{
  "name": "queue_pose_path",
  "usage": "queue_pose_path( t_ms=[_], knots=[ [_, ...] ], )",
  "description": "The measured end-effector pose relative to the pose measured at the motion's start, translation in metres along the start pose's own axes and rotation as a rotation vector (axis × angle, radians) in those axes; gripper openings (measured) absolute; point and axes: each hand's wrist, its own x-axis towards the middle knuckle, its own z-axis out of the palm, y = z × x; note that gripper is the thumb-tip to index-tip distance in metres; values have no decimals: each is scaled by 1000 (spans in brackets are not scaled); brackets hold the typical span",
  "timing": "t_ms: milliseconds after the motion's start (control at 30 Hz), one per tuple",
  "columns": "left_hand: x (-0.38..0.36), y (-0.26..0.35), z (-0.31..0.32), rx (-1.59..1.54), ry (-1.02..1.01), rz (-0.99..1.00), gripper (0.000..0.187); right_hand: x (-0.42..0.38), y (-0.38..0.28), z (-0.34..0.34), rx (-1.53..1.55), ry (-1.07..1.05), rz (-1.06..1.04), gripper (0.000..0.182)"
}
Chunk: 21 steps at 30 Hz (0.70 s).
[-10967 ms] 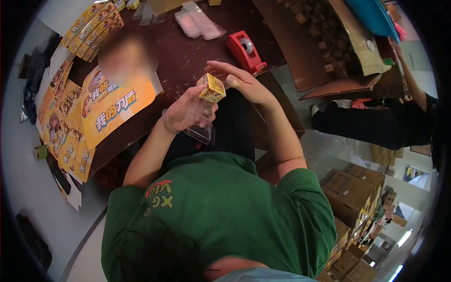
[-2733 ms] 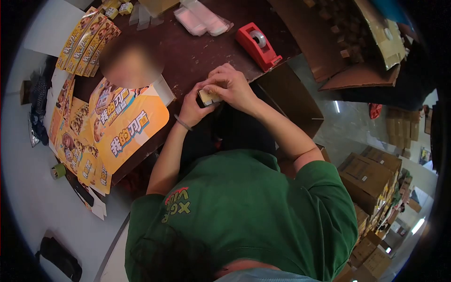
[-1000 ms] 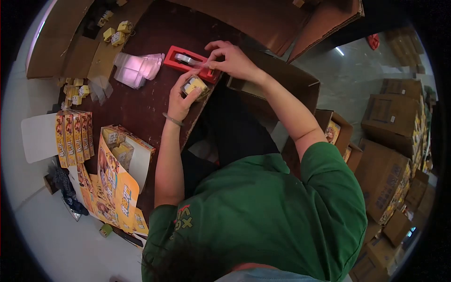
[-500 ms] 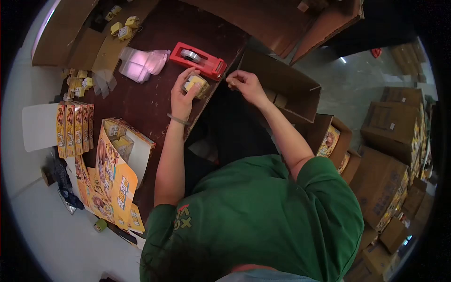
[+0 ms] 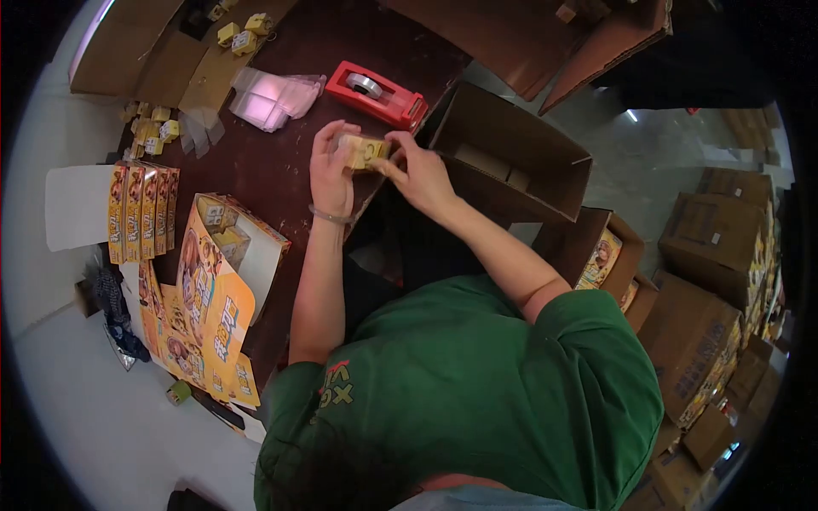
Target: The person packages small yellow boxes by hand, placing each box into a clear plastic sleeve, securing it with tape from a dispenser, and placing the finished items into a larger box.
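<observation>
A small yellow box (image 5: pixel 367 154), apparently in clear plastic wrap, sits between my two hands above the table's front edge. My left hand (image 5: pixel 332 170) is closed around its left side. At its right end, my right hand (image 5: pixel 416 173) has thumb and fingers pressed on the box; whether a bit of tape is under them is too small to tell. Just beyond is a red tape dispenser (image 5: pixel 396 104) with a roll of clear tape (image 5: pixel 365 86). A stack of clear plastic bags (image 5: pixel 271 98) lies to its left.
A printed orange display carton (image 5: pixel 223 289), its flap open, holds several small boxes on the left. Behind it stand several upright orange cartons (image 5: pixel 141 213). Loose yellow boxes (image 5: pixel 244 41) lie on cardboard at the back. An open brown box (image 5: pixel 511 140) is at right, with stacked cartons (image 5: pixel 694 341) beyond.
My right hand has moved left from beside the dispenser onto the yellow box. The box has turned in my left hand, and the whole view has shifted slightly.
</observation>
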Motion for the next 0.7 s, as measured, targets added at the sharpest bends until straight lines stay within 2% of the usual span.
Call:
queue_pose_path(
  t_ms=[33, 133, 167, 233, 267, 333, 367, 400, 467, 500, 567, 600, 700],
  knots=[
    [-9, 9, 11, -190, 38, -40, 28, -12, 0, 9, -62, 137, -81, 54],
    [-29, 7, 19, -431, 40, 25, 29, -14, -10, 15, 658, 56, -60, 57],
    [-32, 14, 12, -508, 60, -25, 31, -13, -11, 0, 645, 36, -168, 61],
    [-20, 20, -1, -139, 77, 130, 29, -2, -36, -39, -13, 92, -513, 65],
    [-12, 29, 1, 74, 23, 136, 30, 8, -34, -36, -152, 52, -597, 67],
    [10, 31, 5, 457, -128, 48, 34, 22, -24, -27, -160, -13, -647, 66],
    [18, 27, 3, 452, -151, -44, 39, 28, -20, -24, -166, -39, -682, 66],
    [21, 21, -3, 459, -176, -30, 41, 32, -21, -33, -97, 18, -748, 61],
    [21, 19, -5, 449, -209, -39, 43, 42, -22, -60, -177, 146, -640, 51],
    [24, 18, -1, 436, -208, -33, 42, 54, -14, -71, -195, 175, -513, 38],
    [31, 12, 11, 410, -215, -28, 40, 75, 7, -79, -227, 26, -301, 27],
    [33, 9, 20, 439, -178, -8, 34, 84, 10, -77, -124, -5, -350, 21],
    [36, 4, 35, 515, -110, -36, 31, 95, 17, -82, -97, -104, -374, 23]
  ],
)
